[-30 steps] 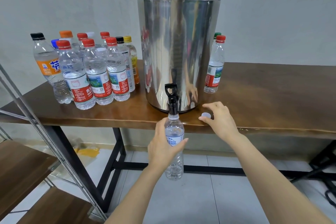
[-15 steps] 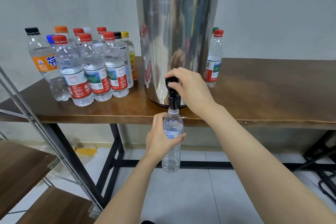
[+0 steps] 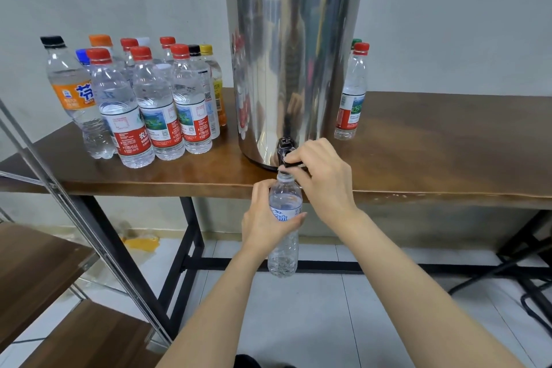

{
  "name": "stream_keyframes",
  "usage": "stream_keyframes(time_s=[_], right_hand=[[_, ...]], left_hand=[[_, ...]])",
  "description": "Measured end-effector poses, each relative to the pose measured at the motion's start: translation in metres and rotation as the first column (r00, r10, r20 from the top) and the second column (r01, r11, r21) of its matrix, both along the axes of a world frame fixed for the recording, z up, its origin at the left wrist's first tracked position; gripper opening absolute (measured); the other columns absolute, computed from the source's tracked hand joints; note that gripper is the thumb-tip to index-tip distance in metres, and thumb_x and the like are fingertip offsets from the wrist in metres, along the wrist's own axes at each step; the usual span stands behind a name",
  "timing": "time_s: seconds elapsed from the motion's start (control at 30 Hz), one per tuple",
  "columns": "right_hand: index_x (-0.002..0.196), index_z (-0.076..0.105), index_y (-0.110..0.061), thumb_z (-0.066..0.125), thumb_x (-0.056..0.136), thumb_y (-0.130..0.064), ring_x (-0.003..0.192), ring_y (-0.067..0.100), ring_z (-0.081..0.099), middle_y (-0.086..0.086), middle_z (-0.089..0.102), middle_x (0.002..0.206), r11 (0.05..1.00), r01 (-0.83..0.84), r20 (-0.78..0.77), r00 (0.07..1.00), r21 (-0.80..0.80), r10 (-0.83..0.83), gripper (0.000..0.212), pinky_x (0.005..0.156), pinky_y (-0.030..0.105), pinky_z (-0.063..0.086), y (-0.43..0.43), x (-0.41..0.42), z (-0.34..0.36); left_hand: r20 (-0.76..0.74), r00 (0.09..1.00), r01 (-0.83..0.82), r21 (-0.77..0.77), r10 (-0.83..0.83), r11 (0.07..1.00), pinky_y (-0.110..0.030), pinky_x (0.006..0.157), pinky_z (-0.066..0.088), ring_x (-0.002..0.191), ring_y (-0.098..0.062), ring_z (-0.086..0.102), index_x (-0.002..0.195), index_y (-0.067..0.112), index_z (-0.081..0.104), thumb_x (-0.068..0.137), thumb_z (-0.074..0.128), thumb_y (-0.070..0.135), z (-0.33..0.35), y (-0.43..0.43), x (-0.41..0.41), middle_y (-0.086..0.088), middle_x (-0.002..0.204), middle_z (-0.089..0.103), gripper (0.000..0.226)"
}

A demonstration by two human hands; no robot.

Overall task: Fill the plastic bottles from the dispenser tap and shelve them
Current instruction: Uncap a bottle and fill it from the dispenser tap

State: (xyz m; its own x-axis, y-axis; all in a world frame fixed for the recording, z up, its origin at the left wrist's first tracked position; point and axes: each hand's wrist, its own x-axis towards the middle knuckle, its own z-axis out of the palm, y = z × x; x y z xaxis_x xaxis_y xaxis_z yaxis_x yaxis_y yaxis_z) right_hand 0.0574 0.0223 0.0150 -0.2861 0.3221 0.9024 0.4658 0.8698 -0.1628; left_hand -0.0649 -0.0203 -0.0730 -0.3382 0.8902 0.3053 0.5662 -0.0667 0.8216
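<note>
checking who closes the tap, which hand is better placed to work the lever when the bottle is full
Right. The right hand pinches the black tap; the left hand holds the bottle with its mouth under the spout and probably should not let go.

Your dispenser (image 3: 294,69) is mirror-polished steel, its black plastic tap (image 3: 283,146) glossy. Your bottle (image 3: 283,257) is clear ribbed plastic. The table (image 3: 433,143) is dark wood, varnished to a sheen, on matt black metal legs (image 3: 192,227). Floor tiles (image 3: 298,323) are smooth and pale.
</note>
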Motion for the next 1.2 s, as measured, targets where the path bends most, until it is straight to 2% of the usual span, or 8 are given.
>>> stream_keyframes(time_s=[0.07,0.13,0.23,0.4,0.5,0.67,0.83,1.2], right_hand=[[0.081,0.070,-0.010,0.080,0.078,-0.033,0.093,0.014,0.054,-0.003,0.068,0.094,0.997,0.031,-0.041,0.999,-0.074,-0.034,0.025,0.070,0.017,0.044,-0.002,-0.004,-0.003],[0.081,0.071,-0.014,0.078,0.077,-0.046,0.101,0.013,0.050,-0.005,0.064,0.105,0.984,0.062,-0.092,0.993,-0.169,-0.078,0.033,0.075,0.018,0.043,-0.007,-0.008,-0.001],[0.082,0.070,-0.020,0.077,0.080,-0.042,0.099,0.010,0.050,-0.011,0.066,0.101,0.964,0.064,-0.135,0.986,-0.258,-0.102,0.023,0.077,0.029,0.048,-0.011,-0.007,-0.001],[0.088,0.070,-0.027,0.065,0.082,-0.046,0.098,0.004,0.048,-0.031,0.060,0.101,0.923,-0.096,-0.075,0.995,-0.373,0.073,0.021,0.091,0.046,0.043,0.007,0.017,0.010],[0.089,0.068,-0.028,0.062,0.085,-0.043,0.095,0.005,0.049,-0.032,0.061,0.105,0.897,-0.165,-0.059,0.986,-0.411,0.155,0.017,0.091,0.049,0.044,0.019,0.025,0.013],[0.090,0.067,-0.025,0.061,0.090,-0.032,0.108,0.010,0.056,-0.037,0.059,0.107,0.891,-0.242,-0.201,0.964,-0.384,0.176,0.009,0.096,0.043,0.046,0.022,0.015,-0.004],[0.094,0.063,-0.026,0.058,0.093,-0.033,0.106,0.007,0.054,-0.031,0.058,0.112,0.905,-0.256,-0.298,0.942,-0.340,0.155,0.009,0.093,0.018,0.040,0.018,0.004,-0.013],[0.096,0.066,-0.011,0.055,0.095,-0.030,0.100,0.005,0.053,-0.013,0.063,0.114,0.921,-0.223,-0.332,0.937,-0.318,0.112,0.022,0.084,0.012,0.042,0.020,-0.004,-0.022]], left_hand=[[0.017,1.000,-0.007,0.000,0.007,1.000,-0.030,0.083,0.048,0.097,0.010,0.055,0.122,0.043,0.038,0.065,0.086,0.050,0.000,-0.001,0.000,0.029,0.123,0.046,0.074],[0.037,0.999,-0.008,0.008,0.007,1.000,-0.028,0.082,0.048,0.100,0.018,0.053,0.120,0.046,0.039,0.065,0.087,0.049,0.000,-0.003,0.002,0.031,0.123,0.047,0.073],[0.056,0.998,-0.006,0.014,0.005,1.000,-0.028,0.084,0.048,0.103,0.018,0.052,0.120,0.046,0.040,0.065,0.088,0.046,0.001,-0.004,0.003,0.032,0.124,0.047,0.073],[-0.002,1.000,-0.028,0.002,0.028,1.000,-0.031,0.085,0.050,0.102,0.002,0.056,0.121,0.041,0.040,0.066,0.086,0.048,0.003,-0.004,0.004,0.027,0.123,0.047,0.073],[-0.012,0.999,-0.041,0.007,0.041,0.999,-0.035,0.086,0.052,0.103,-0.001,0.057,0.122,0.040,0.040,0.066,0.086,0.051,0.003,-0.003,0.007,0.025,0.123,0.046,0.073],[-0.029,0.997,-0.066,0.009,0.066,0.998,-0.035,0.087,0.051,0.101,0.000,0.055,0.125,0.038,0.040,0.066,0.085,0.052,0.003,0.001,0.009,0.024,0.124,0.044,0.076],[-0.030,0.997,-0.076,0.010,0.076,0.997,-0.031,0.086,0.049,0.098,0.003,0.051,0.128,0.037,0.040,0.067,0.085,0.052,0.003,0.002,0.011,0.024,0.126,0.044,0.077],[-0.017,0.998,-0.060,0.015,0.060,0.998,-0.033,0.085,0.052,0.101,0.001,0.052,0.127,0.037,0.040,0.067,0.086,0.049,0.004,0.001,0.011,0.024,0.124,0.041,0.076]])
